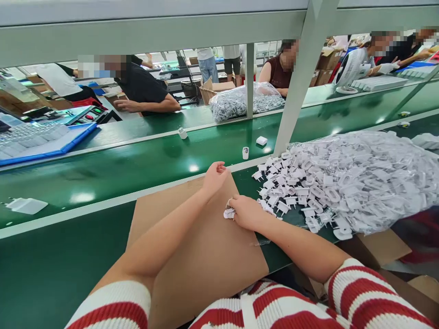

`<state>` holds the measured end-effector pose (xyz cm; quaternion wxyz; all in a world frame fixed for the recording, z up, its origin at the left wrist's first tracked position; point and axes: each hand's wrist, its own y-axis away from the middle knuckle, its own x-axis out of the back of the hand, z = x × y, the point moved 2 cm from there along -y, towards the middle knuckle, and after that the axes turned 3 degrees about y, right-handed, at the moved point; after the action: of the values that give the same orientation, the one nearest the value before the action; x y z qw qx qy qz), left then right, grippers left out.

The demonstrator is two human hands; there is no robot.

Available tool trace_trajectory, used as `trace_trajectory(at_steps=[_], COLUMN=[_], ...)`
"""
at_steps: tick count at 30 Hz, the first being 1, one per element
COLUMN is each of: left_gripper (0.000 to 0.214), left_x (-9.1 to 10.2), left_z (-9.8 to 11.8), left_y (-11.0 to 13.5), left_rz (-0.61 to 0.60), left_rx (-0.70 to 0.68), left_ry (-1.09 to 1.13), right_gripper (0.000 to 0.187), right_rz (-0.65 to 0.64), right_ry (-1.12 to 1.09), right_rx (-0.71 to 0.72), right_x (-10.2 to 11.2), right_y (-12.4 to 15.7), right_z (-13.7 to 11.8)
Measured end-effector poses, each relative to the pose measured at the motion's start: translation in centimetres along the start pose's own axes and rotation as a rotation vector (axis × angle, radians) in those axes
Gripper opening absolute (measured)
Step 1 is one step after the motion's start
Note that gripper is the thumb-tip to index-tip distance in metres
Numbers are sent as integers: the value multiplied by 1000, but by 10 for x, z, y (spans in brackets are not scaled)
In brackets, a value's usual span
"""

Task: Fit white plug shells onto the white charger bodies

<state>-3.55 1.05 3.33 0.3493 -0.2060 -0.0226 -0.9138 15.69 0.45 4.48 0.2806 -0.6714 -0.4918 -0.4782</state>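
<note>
In the right fingers [238, 206], rounded white plastic [228, 214]

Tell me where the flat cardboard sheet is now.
In the head view, the flat cardboard sheet lies at lower centre on the green worktop, left of the white plug parts, with the right hand over its right edge.

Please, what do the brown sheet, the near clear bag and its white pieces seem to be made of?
Sheet: probably cardboard, by its matt, plain brown face. Bag: likely thin plastic film, glossy, wrinkled and see-through. Pieces: likely hard moulded plastic, smooth, evenly white and crisp-edged.
</note>
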Motion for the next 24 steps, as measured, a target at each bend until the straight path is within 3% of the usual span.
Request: trace_trajectory(at_steps=[4,7,10,12,15,19,21,24], left_gripper=[49,60,35,22,22,31,35,32], left_x=[-51,-78,-86,-79,-50,10,35,53], left_z=[9,11,13,13,10,-5,-11,-15], left_y=[-51,-77,-89,-87,-60,19,68,126], left_rz=[-16,21,14,-22,-76,-134,-177,-256], left_rx=[-15,31,43,-5,-111,-173,-201,-216], left_ry=[-141,-230,-272,-268,-233,-130,-71,-55], right_gripper=[28,30,28,27,25,21,23,21], right_rz=[-16,-2,1,56,302,611,627,522], right_ry=[73,118,113,47,-137,-391,-517,-605], right_rx=[30,61,77,63,-20,-63,-23,46], right_x=[-1,-3,-5,-3,8,22,24,22], right_y=[-1,0,0,-2,-6,-9,-10,-6], right_z=[-1,-2,-2,1,12,28,29,19])
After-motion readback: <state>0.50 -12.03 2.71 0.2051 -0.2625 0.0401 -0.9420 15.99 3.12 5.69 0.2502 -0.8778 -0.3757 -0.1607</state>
